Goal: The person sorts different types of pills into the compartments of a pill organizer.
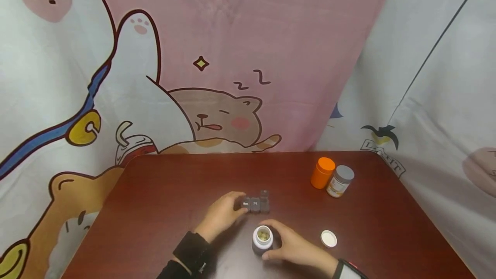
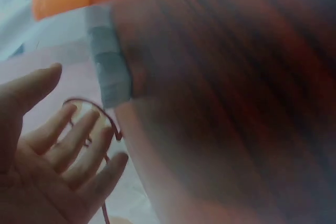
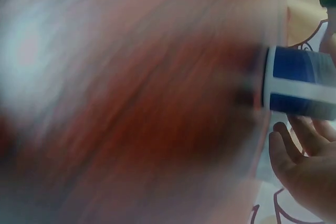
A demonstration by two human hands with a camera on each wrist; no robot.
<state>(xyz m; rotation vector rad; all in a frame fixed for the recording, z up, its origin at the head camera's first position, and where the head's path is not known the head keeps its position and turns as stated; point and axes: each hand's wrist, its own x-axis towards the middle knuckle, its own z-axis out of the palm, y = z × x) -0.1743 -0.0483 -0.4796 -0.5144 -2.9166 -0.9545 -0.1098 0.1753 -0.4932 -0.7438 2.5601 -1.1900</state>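
Note:
A dark grey pill organizer [image 1: 255, 204] lies on the table, lettered on its lids; the lid at its right end seems raised. My left hand [image 1: 224, 213] is at its left end, thumb in front and fingers behind. In the left wrist view the fingers of this hand [image 2: 68, 156] are spread, apart from the organizer [image 2: 109, 61]. My right hand [image 1: 290, 244] holds an uncapped white bottle [image 1: 262, 240] from the right, its mouth showing greenish-yellow tablets. The right wrist view shows the blue-and-white label of this bottle [image 3: 299, 82] beside the fingers [image 3: 304, 140].
A white cap [image 1: 328, 239] lies on the table right of my right hand. Farther back stand an orange bottle [image 1: 323, 173] and a white jar with a grey lid [image 1: 340, 181], side by side. Beyond the reddish-brown table [image 1: 186, 175] hangs a printed cloth [image 1: 294, 55].

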